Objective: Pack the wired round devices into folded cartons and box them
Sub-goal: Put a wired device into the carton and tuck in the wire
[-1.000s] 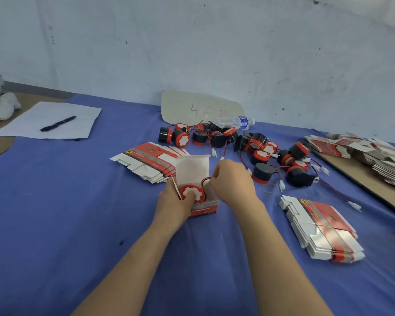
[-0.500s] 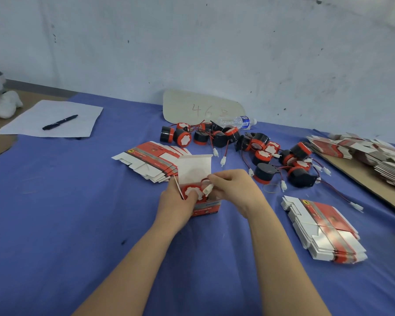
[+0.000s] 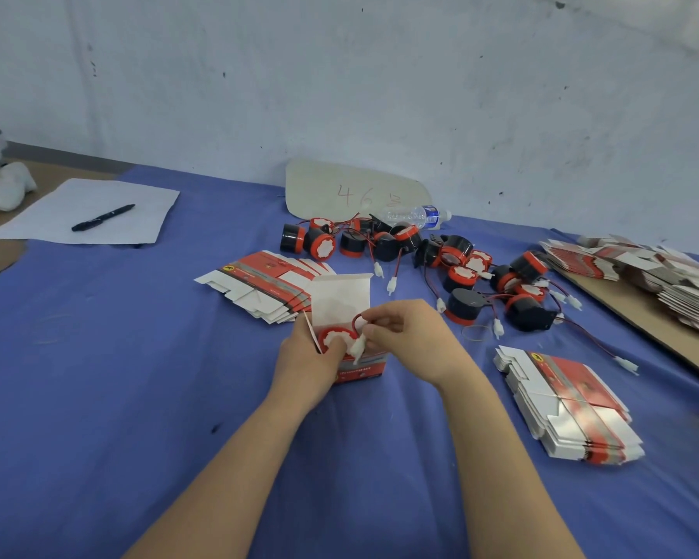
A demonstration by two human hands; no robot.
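Bracing the open carton (image 3: 362, 369) upright on the blue surface (image 3: 138, 377) with the left grip (image 3: 307, 365), curled round its side and holding the round device (image 3: 335, 336) down inside. Pinching the red wire (image 3: 355, 320) and white plug (image 3: 358, 349) in the right grip (image 3: 412, 340), probably to tuck the lead in before folding the raised lid down. Leaving plenty of loose devices (image 3: 461, 276) behind for later cartons.

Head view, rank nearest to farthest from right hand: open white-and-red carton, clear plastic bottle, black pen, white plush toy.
1. Open white-and-red carton: at the right hand, which pinches a red wire; just left.
2. Clear plastic bottle: beyond, far back.
3. Black pen: far left.
4. White plush toy: farthest, left edge.
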